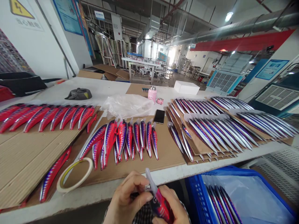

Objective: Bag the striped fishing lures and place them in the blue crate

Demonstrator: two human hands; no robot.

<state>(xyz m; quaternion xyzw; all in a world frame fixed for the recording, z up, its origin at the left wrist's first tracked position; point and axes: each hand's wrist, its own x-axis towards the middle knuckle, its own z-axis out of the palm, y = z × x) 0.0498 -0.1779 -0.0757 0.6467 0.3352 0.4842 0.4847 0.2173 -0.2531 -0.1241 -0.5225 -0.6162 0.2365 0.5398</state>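
My left hand and my right hand meet at the bottom edge of the view, both gripping one red and purple fishing lure with a clear lip pointing up. My left thumb presses on its front end. Just beyond, on a brown cardboard sheet, lies a row of similar striped lures. A roll of tape rests to the left of my hands near the table edge.
More red lures line cardboard at the left. Stacked cardboard sheets with silver-purple lures fill the right. A blue crate with lures sits low right. A phone, a plastic bag and a pink cup lie mid-table.
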